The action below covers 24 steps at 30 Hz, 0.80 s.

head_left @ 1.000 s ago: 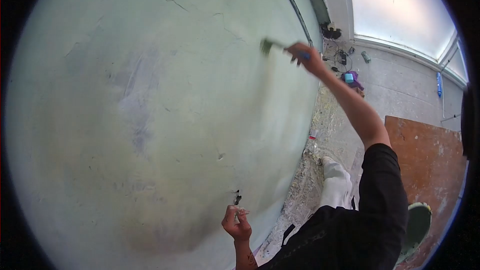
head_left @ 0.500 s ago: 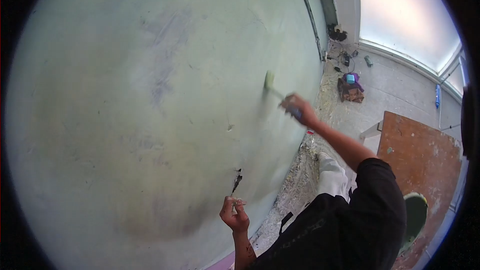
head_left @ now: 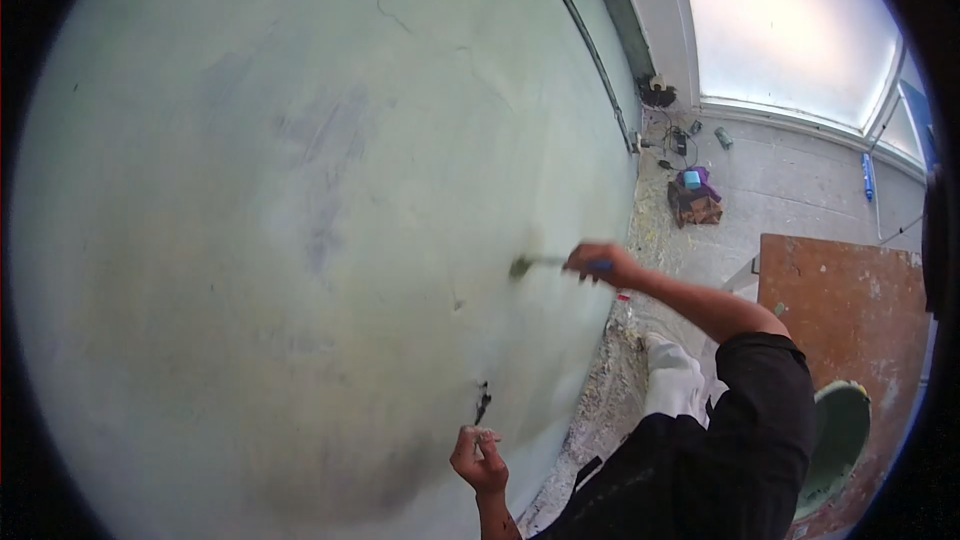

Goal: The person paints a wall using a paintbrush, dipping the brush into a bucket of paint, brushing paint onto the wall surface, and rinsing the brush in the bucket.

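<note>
My right hand (head_left: 605, 265) grips a blue-handled tool with a thin neck. The small greenish tool head (head_left: 520, 267) is at the surface of the pale green wall (head_left: 400, 180); blur hides its exact kind and whether it touches. My left hand (head_left: 480, 458) is closed in a pinch, low in the view, right beside a dark narrow gap (head_left: 484, 402) in the wall. Whatever sits between its fingertips is too small to make out. A small chip mark (head_left: 458, 306) shows in the wall between the two hands.
A worn brown tabletop (head_left: 830, 300) stands at my right, with a green tub (head_left: 843, 440) on it. Crumbly debris (head_left: 590, 410) lines the wall's foot. Cables (head_left: 680, 143), a brown bag (head_left: 695, 204) and a blue tube-shaped item (head_left: 867, 178) lie farther off. A pipe (head_left: 585, 35) runs along the wall.
My right hand has brought the tool down the view along the wall, nearer my left hand. The left hand stays pinched beside the gap. The whole view has shifted slightly.
</note>
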Tool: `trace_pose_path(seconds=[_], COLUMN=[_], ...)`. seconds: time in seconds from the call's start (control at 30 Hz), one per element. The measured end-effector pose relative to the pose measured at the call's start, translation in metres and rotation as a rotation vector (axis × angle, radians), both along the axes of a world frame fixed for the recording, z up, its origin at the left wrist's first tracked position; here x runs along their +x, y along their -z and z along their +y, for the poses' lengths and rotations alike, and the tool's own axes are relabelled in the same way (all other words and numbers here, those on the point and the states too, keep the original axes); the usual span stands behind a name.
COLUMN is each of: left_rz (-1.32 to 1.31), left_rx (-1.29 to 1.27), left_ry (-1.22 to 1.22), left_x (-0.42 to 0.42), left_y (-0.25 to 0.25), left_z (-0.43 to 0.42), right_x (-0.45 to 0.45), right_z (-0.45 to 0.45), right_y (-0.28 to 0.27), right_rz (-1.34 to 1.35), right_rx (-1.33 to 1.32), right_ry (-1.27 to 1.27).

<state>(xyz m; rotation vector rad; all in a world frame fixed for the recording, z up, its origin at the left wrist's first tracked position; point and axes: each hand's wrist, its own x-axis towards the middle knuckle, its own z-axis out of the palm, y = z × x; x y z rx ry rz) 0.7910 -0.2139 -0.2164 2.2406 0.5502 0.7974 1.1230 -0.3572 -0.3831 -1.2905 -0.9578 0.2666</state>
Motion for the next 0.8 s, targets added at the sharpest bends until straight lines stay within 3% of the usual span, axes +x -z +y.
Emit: trace_pose_path(seconds=[0.03, 0.1, 0.23, 0.33, 0.47, 0.53, 0.57, 0.63, 0.67, 0.73, 0.77, 0.8], left_rz=[0.026, 0.053, 0.107, 0.084, 0.085, 0.052, 0.028, 0.027, 0.026, 0.002, -0.016, -0.019], left_rx=[-0.003, -0.003, 0.011, -0.001, -0.019, -0.042, -0.058, -0.045, -0.027, -0.064, -0.095, -0.101], left_ry=[-0.009, -0.019, 0.067, 0.109, 0.087, 0.078, 0.082, 0.061, 0.052, 0.031, 0.004, 0.012], left_x=[0.006, 0.021, 0.048, 0.057, 0.056, 0.050, 0.043, 0.027, 0.019, 0.002, -0.007, -0.015], left_y=[0.001, 0.011, 0.023, 0.032, 0.021, 0.018, 0.017, 0.018, 0.018, 0.014, 0.013, 0.013], left_z=[0.001, 0.006, 0.007, 0.003, 0.000, -0.001, -0.001, 0.001, 0.002, -0.001, -0.002, -0.001], right_x=[0.038, 0.114, 0.255, 0.296, 0.265, 0.217, 0.189, 0.104, 0.061, -0.010, -0.053, -0.089], right_z=[-0.003, -0.010, -0.018, -0.027, -0.010, 0.000, 0.012, 0.017, 0.019, 0.040, 0.039, 0.036], right_y=[0.002, -0.007, 0.005, -0.016, -0.005, 0.011, 0.026, 0.014, 0.008, 0.045, 0.022, 0.001], right_rz=[0.148, 0.197, 0.096, 0.082, 0.129, -0.025, -0.085, -0.058, -0.028, -0.068, 0.012, -0.027], right_rx=[-0.061, 0.051, 0.173, 0.124, 0.136, -0.049, 0.086, -0.081, -0.045, 0.036, 0.066, -0.077], right_ry=[0.075, 0.217, 0.562, 0.756, 0.745, 0.670, 0.556, 0.543, 0.475, 0.396, 0.285, 0.238])
